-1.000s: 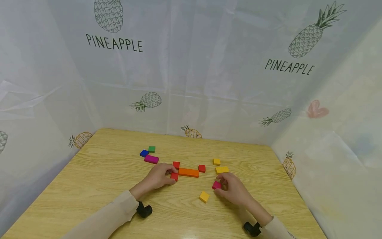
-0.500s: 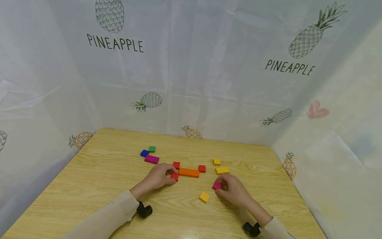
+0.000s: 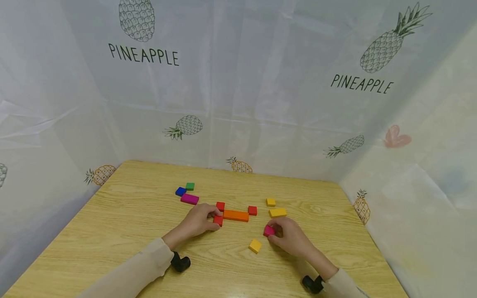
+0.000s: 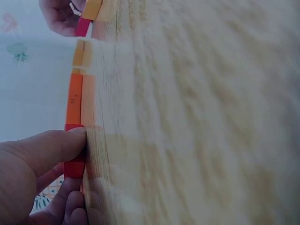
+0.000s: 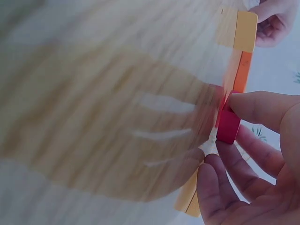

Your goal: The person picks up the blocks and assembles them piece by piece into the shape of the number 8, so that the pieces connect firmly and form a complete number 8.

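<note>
My left hand pinches a small red block between thumb and fingers, at the left end of a long orange block. A second red block sits just behind it, and a third red block lies by the orange block's far right corner. Over to the right, my right hand pinches a pink block. In the right wrist view the thumb and fingertips grip that pink block close over the table. The left wrist view shows the thumb on the red block.
Behind the right hand lie a longer yellow block and a small yellow one. Another yellow block rests nearer me. Green, blue and purple blocks cluster at back left. A pineapple-print curtain surrounds the wooden table.
My right hand has shifted slightly left, carrying the pink block a short way from where it was. The left hand has stayed in place on the red block.
</note>
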Demonstrator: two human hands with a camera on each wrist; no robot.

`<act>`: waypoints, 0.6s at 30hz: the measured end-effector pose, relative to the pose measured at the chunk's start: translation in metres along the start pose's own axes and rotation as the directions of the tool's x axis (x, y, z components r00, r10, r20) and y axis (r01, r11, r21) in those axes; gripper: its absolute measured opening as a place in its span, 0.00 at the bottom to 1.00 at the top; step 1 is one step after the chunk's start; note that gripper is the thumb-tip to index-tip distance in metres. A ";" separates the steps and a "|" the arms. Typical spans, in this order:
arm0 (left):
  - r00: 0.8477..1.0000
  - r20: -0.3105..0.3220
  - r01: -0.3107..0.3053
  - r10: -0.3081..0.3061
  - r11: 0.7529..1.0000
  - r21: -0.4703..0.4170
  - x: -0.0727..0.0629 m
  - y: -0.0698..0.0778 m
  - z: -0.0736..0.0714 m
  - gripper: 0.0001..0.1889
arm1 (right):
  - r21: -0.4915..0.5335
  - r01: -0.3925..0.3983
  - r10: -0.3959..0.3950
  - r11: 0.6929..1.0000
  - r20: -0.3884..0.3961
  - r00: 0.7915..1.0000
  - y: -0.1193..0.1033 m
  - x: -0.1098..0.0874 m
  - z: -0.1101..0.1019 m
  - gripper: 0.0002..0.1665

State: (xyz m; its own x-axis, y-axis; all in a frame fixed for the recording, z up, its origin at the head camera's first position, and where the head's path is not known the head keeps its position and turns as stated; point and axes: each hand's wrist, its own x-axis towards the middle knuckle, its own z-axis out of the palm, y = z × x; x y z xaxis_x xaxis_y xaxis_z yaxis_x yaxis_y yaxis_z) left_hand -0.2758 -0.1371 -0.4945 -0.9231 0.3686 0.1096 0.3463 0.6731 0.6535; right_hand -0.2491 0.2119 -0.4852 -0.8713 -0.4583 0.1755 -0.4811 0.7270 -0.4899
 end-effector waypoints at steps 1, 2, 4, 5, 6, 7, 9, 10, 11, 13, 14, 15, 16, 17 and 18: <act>1.000 0.000 0.000 0.000 1.000 0.001 0.000 0.000 0.000 0.13 | 0.004 0.004 -0.004 1.000 0.000 1.000 -0.001 0.001 0.000 0.11; 1.000 -0.001 -0.001 0.001 1.000 0.001 0.000 0.000 0.000 0.13 | 0.008 0.007 -0.007 1.000 0.000 1.000 -0.002 0.002 0.000 0.11; 1.000 -0.001 0.000 0.000 1.000 0.002 0.000 0.001 0.000 0.13 | 0.017 0.014 -0.014 1.000 0.005 1.000 -0.003 0.003 0.000 0.12; 1.000 0.000 0.001 -0.001 1.000 0.002 -0.001 0.001 0.000 0.13 | 0.014 0.017 -0.017 1.000 0.008 1.000 -0.004 0.004 -0.001 0.12; 1.000 0.001 0.000 0.000 1.000 0.003 -0.001 0.001 0.000 0.13 | 0.016 0.021 -0.021 1.000 0.012 1.000 -0.005 0.005 -0.001 0.12; 1.000 0.001 0.001 -0.001 1.000 0.004 -0.001 0.001 0.000 0.13 | 0.018 0.024 -0.024 1.000 0.016 1.000 -0.006 0.006 -0.001 0.12; 1.000 0.003 0.003 -0.003 1.000 0.002 -0.001 0.001 0.000 0.13 | 0.022 0.030 -0.031 0.999 0.025 0.999 -0.007 0.008 -0.001 0.13; 1.000 0.004 0.003 -0.003 1.000 0.001 -0.001 0.001 0.000 0.13 | 0.026 0.034 -0.035 0.999 0.029 0.999 -0.008 0.008 -0.001 0.13; 1.000 0.005 0.003 -0.003 1.000 -0.002 -0.001 0.001 0.000 0.13 | 0.026 0.036 -0.037 0.999 0.032 0.999 -0.008 0.009 0.000 0.13; 1.000 0.005 0.003 -0.003 1.000 -0.007 -0.001 0.001 0.000 0.13 | 0.037 0.042 -0.044 0.998 0.038 0.998 -0.009 0.011 0.001 0.13; 1.000 0.005 0.003 -0.003 1.000 -0.009 -0.001 0.001 0.000 0.13 | 0.046 0.046 -0.048 0.998 0.042 0.998 -0.010 0.011 0.001 0.13; 1.000 0.005 0.003 -0.003 1.000 -0.010 -0.001 0.001 0.000 0.13 | 0.058 0.049 -0.052 0.997 0.046 0.998 -0.010 0.012 0.002 0.13; 1.000 0.004 0.004 -0.004 1.000 -0.011 -0.001 0.001 0.000 0.13 | 0.066 0.052 -0.055 0.997 0.048 0.997 -0.010 0.013 0.003 0.13; 1.000 0.004 0.005 -0.005 1.000 -0.011 -0.001 0.001 0.000 0.13 | 0.070 0.055 -0.058 0.996 0.049 0.997 -0.010 0.014 0.003 0.13; 1.000 0.003 0.005 -0.005 1.000 -0.011 -0.001 0.001 0.000 0.13 | 0.073 0.056 -0.059 0.996 0.050 0.997 -0.011 0.014 0.004 0.13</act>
State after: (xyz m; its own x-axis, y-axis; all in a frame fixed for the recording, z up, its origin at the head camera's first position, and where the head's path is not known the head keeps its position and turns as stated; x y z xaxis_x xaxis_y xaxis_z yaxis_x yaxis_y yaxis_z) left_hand -0.2742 -0.1373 -0.4940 -0.9243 0.3672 0.1042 0.3400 0.6679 0.6621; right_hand -0.2560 0.1956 -0.4805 -0.8352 -0.5258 0.1612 -0.5204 0.6611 -0.5405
